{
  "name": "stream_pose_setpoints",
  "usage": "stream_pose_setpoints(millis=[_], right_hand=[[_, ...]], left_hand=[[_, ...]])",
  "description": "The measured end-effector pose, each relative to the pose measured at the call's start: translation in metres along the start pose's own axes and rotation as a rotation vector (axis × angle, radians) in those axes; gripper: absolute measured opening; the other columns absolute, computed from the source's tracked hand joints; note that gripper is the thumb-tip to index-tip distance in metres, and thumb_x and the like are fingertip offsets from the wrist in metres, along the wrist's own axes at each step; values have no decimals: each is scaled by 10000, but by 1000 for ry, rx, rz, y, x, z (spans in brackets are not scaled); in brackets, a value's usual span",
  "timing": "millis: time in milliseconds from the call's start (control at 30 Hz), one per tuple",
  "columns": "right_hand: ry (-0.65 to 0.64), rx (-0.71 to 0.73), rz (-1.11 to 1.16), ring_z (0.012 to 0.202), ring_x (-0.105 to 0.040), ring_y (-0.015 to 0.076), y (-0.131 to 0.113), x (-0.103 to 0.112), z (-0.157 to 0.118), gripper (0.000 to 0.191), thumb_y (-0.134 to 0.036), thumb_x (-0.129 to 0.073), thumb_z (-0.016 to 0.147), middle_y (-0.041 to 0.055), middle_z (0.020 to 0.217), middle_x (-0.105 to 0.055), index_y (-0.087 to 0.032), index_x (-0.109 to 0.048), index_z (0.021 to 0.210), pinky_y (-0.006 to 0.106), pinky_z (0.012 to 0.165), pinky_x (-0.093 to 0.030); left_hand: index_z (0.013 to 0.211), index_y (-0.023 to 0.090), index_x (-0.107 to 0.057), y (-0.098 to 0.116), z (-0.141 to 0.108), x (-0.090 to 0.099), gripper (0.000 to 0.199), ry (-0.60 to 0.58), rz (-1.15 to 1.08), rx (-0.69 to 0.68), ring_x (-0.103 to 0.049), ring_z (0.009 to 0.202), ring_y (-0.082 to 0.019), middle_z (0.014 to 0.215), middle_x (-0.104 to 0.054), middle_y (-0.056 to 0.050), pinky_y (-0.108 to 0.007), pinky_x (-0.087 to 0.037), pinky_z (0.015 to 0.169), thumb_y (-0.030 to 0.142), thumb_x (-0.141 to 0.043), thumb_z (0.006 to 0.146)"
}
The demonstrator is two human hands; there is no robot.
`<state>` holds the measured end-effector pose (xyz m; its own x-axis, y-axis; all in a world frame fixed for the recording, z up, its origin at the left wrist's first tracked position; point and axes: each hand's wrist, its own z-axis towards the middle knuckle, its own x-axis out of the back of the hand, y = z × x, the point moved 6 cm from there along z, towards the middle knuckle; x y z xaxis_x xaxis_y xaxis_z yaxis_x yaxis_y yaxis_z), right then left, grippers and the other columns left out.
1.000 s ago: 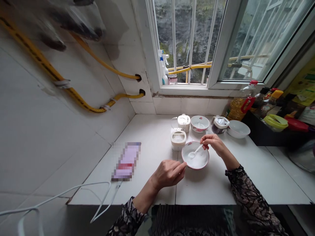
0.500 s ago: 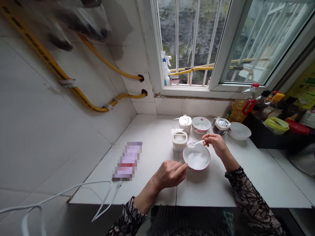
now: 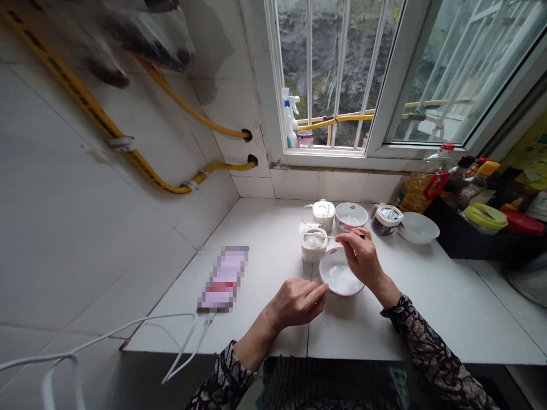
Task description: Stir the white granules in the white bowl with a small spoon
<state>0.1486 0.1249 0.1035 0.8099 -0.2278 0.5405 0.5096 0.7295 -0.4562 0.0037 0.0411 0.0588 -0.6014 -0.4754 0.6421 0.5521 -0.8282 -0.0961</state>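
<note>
A small white spoon (image 3: 328, 236) is pinched in my right hand (image 3: 361, 257), its bowl end at the mouth of a white jar (image 3: 314, 248) holding white grains. Below that hand stands a white bowl (image 3: 339, 276) with a pinkish rim and white stuff inside; the forearm side of the hand covers part of its right edge. My left hand (image 3: 299, 302) is closed, thumb and finger gripping the near left rim of this bowl. Whether the spoon carries anything is too small to tell.
Behind stand another white jar (image 3: 323, 213), a flowered bowl (image 3: 351, 216), a dark-filled jar (image 3: 386, 219) and a plain white bowl (image 3: 419, 228). An oil bottle (image 3: 421, 185) and other bottles are at right. A blurred phone (image 3: 223, 279) with a cable (image 3: 183, 347) lies left.
My right hand has moved left with the spoon, from above the bowl to the jar's opening. The left hand keeps its hold on the bowl's rim.
</note>
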Motion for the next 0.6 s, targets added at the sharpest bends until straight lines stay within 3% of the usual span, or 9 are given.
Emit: stream_pose_setpoints(millis=[100,167,300,433,500,600], right_hand=[[104,-146,40,815,-624,237,12,20,1,162,-251,-491,928,64,774,-713,-221,-647,894,411,893,-433],[77,-242,81,818,-608,243,22,28,1,144,-251,-512,903,53,709,-689,-220,-646,861,384,834,-445],[-244,-290,69,723,-560,207,34,24,-2,161,-156,-511,832,15,605,-642,-217,-645,768,352,783,-428],[-511,-244,77,722,-541,182,27,8,-9,213,-89,-474,801,6,596,-631,-203,-637,724,309,740,-418],[-604,-260,140,623,-513,143,23,0,-13,221,-76,-455,781,-15,557,-595,-193,-621,694,282,698,-409],[-647,-413,283,513,-450,107,27,-4,-17,185,-96,-456,729,-32,510,-549,-178,-611,670,243,576,-366]], left_hand=[[980,118,-607,0,0,0,164,4,-5,1,-482,440,-108,558,-534,34,-236,-355,417,105,-470,890],[994,114,-604,0,-1,-1,166,2,-6,1,-484,439,-105,561,-537,35,-235,-358,414,103,-480,884],[1031,115,-599,-1,-3,-2,187,-10,-2,7,-511,455,-102,581,-559,35,-228,-384,429,108,-501,872],[1024,117,-602,-1,-4,-3,181,-13,-6,5,-505,447,-106,570,-555,37,-238,-376,423,106,-496,877],[1023,119,-603,-1,-4,-3,178,-17,-8,4,-501,444,-106,566,-556,37,-240,-371,424,107,-493,883],[1032,121,-604,-1,-4,-3,183,-24,-5,8,-508,452,-106,572,-564,34,-238,-375,434,111,-494,886]])
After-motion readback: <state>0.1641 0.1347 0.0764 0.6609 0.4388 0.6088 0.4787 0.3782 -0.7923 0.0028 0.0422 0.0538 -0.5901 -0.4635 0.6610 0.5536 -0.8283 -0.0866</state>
